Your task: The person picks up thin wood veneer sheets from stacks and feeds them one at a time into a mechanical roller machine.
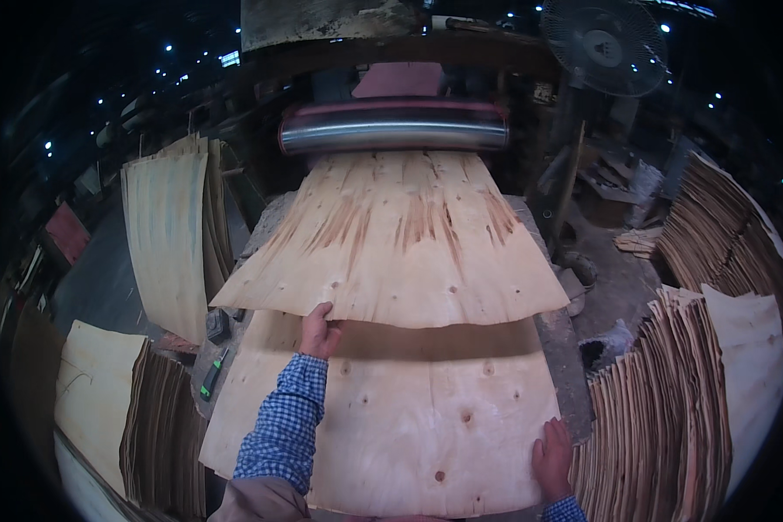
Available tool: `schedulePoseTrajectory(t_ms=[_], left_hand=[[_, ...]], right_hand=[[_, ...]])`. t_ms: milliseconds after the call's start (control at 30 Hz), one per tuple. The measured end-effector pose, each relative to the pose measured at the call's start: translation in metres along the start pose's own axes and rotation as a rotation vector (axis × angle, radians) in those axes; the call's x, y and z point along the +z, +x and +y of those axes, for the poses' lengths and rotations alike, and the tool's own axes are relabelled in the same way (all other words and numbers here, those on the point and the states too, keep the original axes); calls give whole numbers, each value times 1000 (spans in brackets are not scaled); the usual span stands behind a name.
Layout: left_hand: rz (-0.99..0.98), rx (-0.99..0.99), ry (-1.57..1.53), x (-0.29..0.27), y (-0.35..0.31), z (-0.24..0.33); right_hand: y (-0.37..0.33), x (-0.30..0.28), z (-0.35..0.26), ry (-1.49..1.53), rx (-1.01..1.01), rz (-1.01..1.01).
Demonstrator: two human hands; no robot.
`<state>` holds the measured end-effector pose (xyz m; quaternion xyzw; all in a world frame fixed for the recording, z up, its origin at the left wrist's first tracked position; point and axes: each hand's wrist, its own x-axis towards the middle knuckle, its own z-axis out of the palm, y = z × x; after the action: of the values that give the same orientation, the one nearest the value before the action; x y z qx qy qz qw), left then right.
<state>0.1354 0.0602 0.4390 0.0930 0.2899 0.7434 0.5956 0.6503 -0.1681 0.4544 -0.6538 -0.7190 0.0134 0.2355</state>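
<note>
A wide wood veneer sheet (391,252) with brown streaks reaches from under a shiny metal roller (396,132) toward me. My left hand (320,332) pinches its near edge, left of the middle, with the thumb on top; that edge is lifted. Beneath it lies a second veneer sheet (444,418) with small round knots, partly shaded by the upper one. At the right edge of this lower sheet rests my right hand (552,457), fingers stretched forward along the edge; it does not visibly grip anything.
Upright veneer stacks stand at the near left (161,426), near right (661,409), far left (174,235) and far right (722,226). A green-handled utility knife (211,376) lies on the table's left side. A round fan (602,48) stands at the back right.
</note>
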Motion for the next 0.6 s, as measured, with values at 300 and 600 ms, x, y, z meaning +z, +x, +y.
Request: schedulePoseTrajectory(t_ms=[300, 600], left_hand=[[78, -405, 455, 4, -53, -50], [299, -303, 168, -133, -338, -15]], right_hand=[[-5, -35, 8, 31, 170, -92], [42, -64, 18, 817, 410, -473]])
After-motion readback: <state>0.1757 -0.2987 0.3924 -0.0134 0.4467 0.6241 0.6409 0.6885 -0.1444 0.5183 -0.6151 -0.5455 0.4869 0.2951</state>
